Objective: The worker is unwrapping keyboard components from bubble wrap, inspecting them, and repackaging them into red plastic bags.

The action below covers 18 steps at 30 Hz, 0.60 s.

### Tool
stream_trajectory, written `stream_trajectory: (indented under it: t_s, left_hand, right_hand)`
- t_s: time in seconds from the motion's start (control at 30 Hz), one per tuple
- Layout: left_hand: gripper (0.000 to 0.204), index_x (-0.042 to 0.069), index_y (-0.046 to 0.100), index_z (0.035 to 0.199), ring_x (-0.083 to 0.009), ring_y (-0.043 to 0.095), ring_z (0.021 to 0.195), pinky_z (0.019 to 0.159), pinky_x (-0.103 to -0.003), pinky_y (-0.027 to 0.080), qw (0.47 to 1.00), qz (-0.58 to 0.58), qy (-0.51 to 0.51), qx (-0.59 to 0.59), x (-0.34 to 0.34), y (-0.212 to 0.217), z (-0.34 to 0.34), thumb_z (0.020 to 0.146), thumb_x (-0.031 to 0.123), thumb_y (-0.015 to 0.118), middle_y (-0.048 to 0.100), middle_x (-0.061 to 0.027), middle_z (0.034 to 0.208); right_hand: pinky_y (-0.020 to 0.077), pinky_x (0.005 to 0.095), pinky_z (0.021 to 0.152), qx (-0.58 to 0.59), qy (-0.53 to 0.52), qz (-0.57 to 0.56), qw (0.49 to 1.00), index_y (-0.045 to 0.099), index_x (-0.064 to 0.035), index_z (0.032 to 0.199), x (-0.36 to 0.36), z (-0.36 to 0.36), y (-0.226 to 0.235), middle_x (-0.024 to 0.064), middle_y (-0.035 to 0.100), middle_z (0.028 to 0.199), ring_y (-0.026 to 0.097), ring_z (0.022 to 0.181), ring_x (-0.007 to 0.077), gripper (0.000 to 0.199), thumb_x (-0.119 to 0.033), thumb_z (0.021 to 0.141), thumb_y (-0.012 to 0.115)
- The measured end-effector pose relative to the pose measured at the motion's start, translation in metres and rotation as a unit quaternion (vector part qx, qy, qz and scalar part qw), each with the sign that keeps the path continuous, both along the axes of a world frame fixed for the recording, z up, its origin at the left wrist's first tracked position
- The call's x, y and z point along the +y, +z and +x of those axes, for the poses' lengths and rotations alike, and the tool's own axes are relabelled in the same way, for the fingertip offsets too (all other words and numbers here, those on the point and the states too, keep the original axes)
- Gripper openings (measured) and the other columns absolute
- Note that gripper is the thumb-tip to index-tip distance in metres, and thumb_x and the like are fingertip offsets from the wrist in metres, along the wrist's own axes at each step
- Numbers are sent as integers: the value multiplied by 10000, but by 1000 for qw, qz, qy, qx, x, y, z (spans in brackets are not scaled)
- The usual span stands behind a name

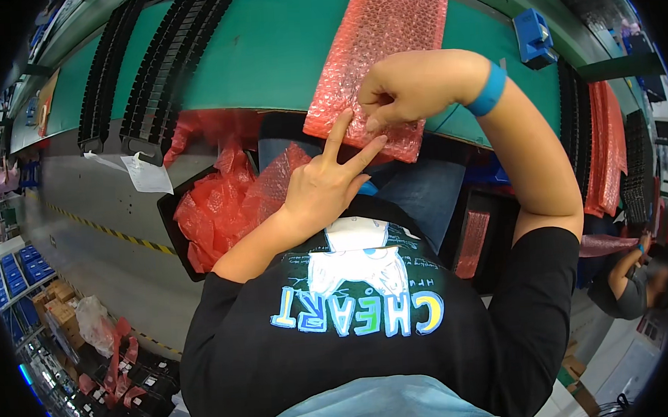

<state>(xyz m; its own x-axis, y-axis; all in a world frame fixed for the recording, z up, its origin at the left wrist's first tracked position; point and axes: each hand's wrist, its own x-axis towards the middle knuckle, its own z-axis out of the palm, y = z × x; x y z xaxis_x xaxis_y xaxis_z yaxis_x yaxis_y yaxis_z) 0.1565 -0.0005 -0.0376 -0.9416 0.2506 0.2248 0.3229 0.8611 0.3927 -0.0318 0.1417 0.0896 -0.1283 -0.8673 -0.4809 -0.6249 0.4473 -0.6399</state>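
Observation:
A long pink bubble-wrap bag (388, 24) lies at a slant on the green bench, its near end sticking out over the bench edge toward my lap. My left hand (321, 185) is at that near end, index and middle fingers spread in a V against the wrap. Just above it, my right hand (414, 87) is bent down over the bag with its fingers curled in toward the thumb. Whatever those fingertips may pinch is hidden. A blue band (488, 91) circles my right wrist.
Black slotted racks (164, 66) stand on the bench's left. A blue device (534, 38) sits at the far right. Beside my left leg, a black bin holds crumpled pink bubble wrap (221, 207); at my right is a black tray (494, 234). Another person (631, 283) works at far right.

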Motion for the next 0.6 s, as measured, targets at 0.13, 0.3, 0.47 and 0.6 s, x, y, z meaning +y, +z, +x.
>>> stream_trajectory:
  t_s: [0.13,0.3,0.47,0.6]
  left_hand:
    - [689,292,505,1432,-209,578,482,397,-299,489,1000,18,-14,18,-1,-2,-3,793,169,730,270,-269,1567]
    - [689,293,512,1426,-209,579,485,402,-298,491,999,14,-17,25,-1,-3,-2,787,164,733,276,-264,1565]
    - [696,298,514,1424,-208,579,487,403,-299,494,999,20,-16,19,-1,-7,-2,780,156,736,280,-252,1566]
    - [704,306,513,1424,-204,578,488,403,-298,495,1000,19,-17,17,-3,-10,-4,777,144,736,285,-241,1568]
  right_hand:
    - [469,346,575,138,-19,90,986,663,-53,704,-7,-2,-21,65,639,642,564,567,241,283,-300,796,764]
    - [512,382,606,295,22,78,952,705,-38,737,-12,1,-32,102,688,689,632,609,303,349,-375,741,792]
    - [537,398,631,346,22,114,931,732,-24,762,-20,7,-23,120,705,720,668,655,325,428,-440,692,808]
    - [543,407,631,362,41,120,923,742,-10,774,-24,6,-18,124,714,743,677,673,327,460,-451,670,823]
